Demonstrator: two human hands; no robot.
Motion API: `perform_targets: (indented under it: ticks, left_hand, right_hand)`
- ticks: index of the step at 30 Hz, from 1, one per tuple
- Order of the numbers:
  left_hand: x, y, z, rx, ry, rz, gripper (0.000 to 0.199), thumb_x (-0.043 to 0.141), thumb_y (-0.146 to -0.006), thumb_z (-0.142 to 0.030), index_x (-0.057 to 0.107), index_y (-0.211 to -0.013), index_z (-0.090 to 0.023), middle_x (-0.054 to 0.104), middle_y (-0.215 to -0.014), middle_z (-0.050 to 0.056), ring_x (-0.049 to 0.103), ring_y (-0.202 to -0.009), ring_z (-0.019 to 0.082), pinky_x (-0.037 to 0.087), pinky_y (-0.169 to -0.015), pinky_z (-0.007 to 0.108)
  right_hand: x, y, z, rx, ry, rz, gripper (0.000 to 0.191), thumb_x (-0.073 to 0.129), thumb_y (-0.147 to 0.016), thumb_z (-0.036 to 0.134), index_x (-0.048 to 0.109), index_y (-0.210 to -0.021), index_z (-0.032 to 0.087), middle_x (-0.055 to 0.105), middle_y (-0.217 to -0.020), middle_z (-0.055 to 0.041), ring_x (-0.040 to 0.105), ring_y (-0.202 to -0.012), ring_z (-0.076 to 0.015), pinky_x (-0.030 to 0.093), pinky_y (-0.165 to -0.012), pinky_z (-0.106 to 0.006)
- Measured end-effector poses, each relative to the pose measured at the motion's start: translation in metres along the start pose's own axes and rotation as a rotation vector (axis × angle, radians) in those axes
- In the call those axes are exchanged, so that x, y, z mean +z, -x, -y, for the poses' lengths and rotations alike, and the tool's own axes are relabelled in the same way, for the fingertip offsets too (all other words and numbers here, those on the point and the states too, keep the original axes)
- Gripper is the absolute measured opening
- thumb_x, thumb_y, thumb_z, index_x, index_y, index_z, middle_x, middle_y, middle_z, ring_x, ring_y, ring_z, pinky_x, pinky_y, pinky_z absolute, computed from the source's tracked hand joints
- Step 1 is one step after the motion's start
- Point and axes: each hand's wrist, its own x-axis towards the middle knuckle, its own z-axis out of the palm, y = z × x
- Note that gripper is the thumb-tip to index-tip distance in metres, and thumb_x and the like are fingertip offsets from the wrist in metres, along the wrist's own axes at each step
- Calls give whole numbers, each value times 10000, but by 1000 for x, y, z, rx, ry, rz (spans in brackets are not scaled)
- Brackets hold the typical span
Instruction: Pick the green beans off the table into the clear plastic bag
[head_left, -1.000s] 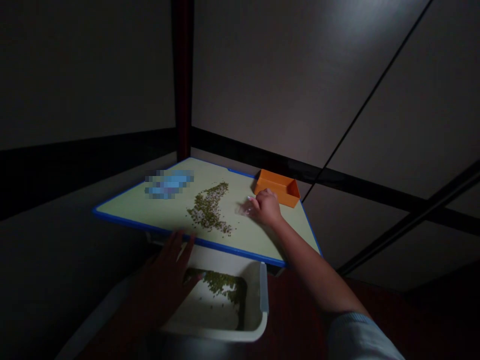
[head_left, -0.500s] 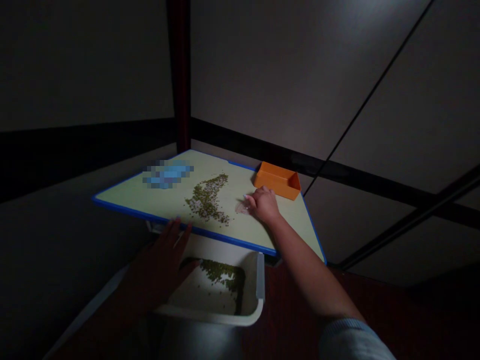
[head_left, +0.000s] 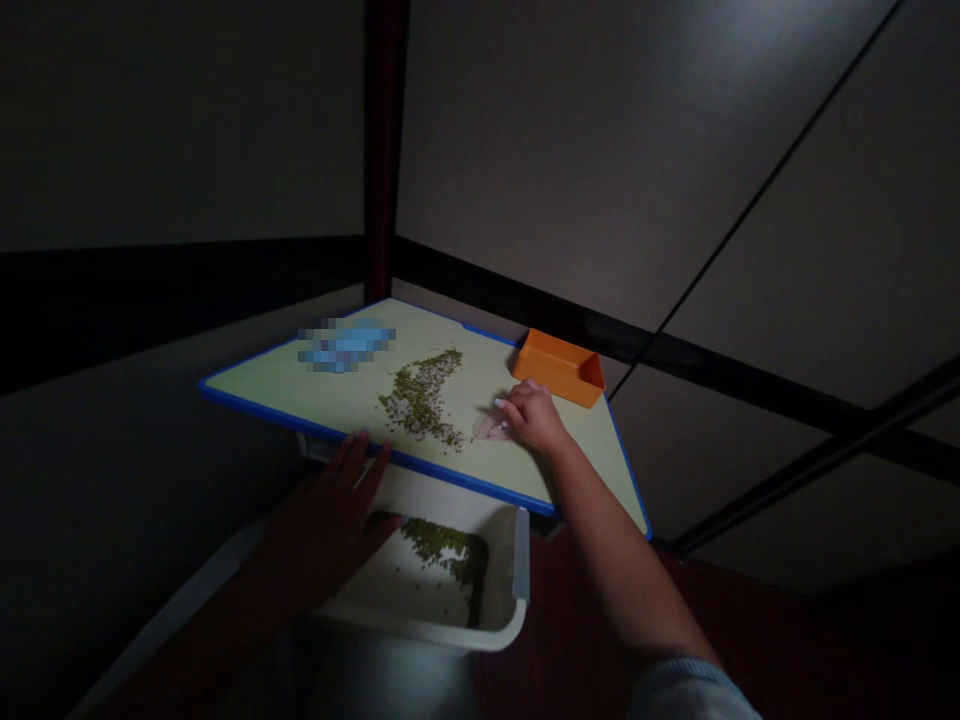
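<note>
My right hand (head_left: 529, 412) rests on the pale yellow tabletop (head_left: 352, 400) with its fingers curled together. Beside its thumb lies a faint pinkish patch (head_left: 489, 428), perhaps a flat translucent piece or a print on the top; I cannot tell which. What the fingers hold, if anything, is hidden. To the left of this hand spreads a loose heap of small green grains (head_left: 421, 398), like beans. My left hand (head_left: 334, 505), in shadow, has its fingers spread at the table's blue front edge, above a white bin (head_left: 390, 625) holding more green grains (head_left: 442, 548).
At the back right of the tabletop stands an orange open box (head_left: 551, 370). A blurred-out blue item (head_left: 349, 345) is at the left. Dark wall panels (head_left: 525, 150) close in behind and at the left. The bin sits under the front edge.
The view has shifted slightly. My right hand stays in nearly the same spot, its thumb a little raised, with more of the pinkish patch showing. The left hand keeps its place.
</note>
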Motion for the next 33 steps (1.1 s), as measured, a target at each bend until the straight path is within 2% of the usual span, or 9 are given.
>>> perform_targets:
  ticks: [13, 20, 26, 33]
  left_hand:
    - [-6, -1, -4, -5, 0, 31, 746, 497, -839, -515, 377, -1465, -127, 295, -1568, 222, 324, -1428, 400, 473, -961, 547]
    - [-8, -1, -5, -13, -17, 56, 733, 503, -838, -509, 397, -1455, -129, 294, -1566, 223, 315, -1436, 384, 477, -965, 538]
    - [-5, 0, -2, 12, -11, 14, 757, 499, -837, -530, 376, -1465, -125, 305, -1565, 223, 291, -1451, 366, 441, -1022, 517]
    - [-8, -2, -4, -14, -14, 58, 764, 498, -829, -538, 381, -1463, -127, 321, -1560, 218, 315, -1439, 376, 426, -1025, 531]
  right_hand:
    - [4, -1, 4, 17, 51, -7, 391, 451, -1002, 345, 710, -786, 147, 671, -816, -81, 499, -901, -212, 282, -781, -346]
    - [5, -1, 7, -30, -10, -21, 380, 481, -992, 318, 678, -715, 148, 652, -767, -80, 490, -858, -207, 289, -766, -341]
    - [6, 1, 6, -78, -64, -54, 397, 500, -982, 325, 642, -653, 154, 620, -728, -73, 473, -817, -200, 298, -768, -341]
    - [9, 5, 4, -170, -167, -49, 423, 471, -993, 341, 614, -639, 160, 591, -689, -60, 470, -798, -191, 323, -781, -339]
